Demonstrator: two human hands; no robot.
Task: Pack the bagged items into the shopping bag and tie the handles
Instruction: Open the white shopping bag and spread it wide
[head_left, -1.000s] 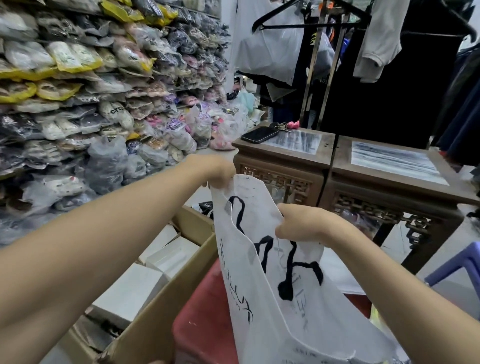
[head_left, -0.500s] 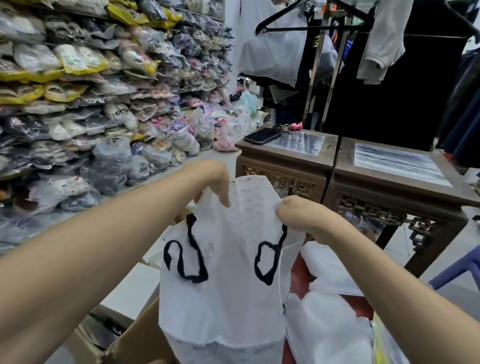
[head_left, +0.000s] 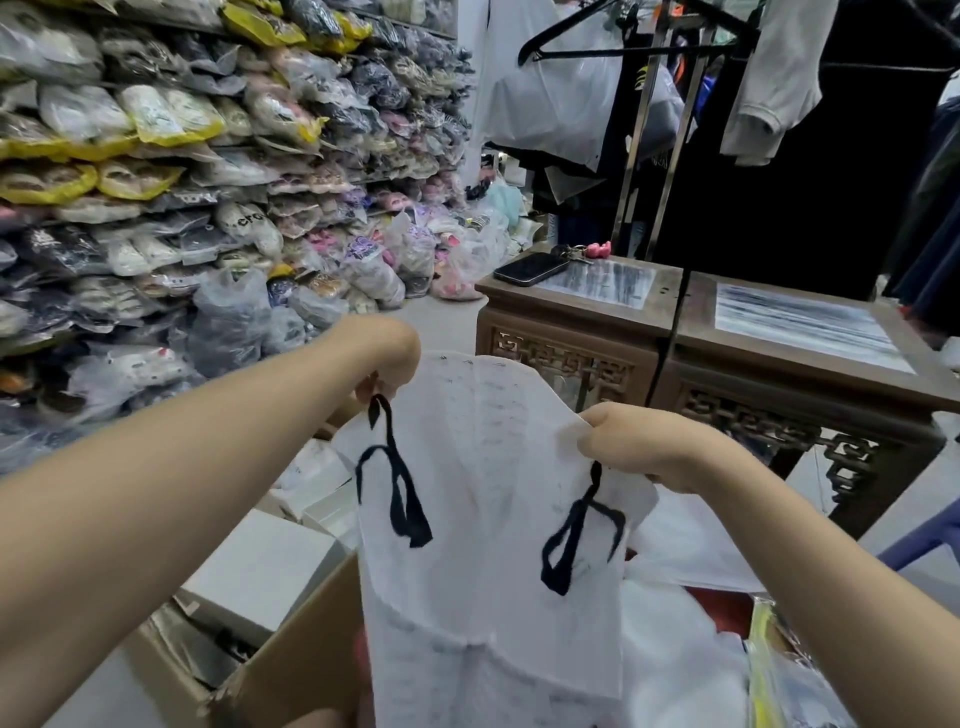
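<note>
Left hand (head_left: 387, 358) and right hand (head_left: 641, 449) were bare; both forearms (head_left: 156, 493) bare right to frame edge

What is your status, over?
Left hand and right hand grip shopping bag top, held up. Black handles hang untied. No obstruction seen.

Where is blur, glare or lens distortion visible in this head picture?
Head view: the wide lens tilts the metal clothes rack and enlarges both forearms. Head view: pale glare on the carved brown wooden table. Head view: the clear-bagged goods at the left edge look soft.
</note>
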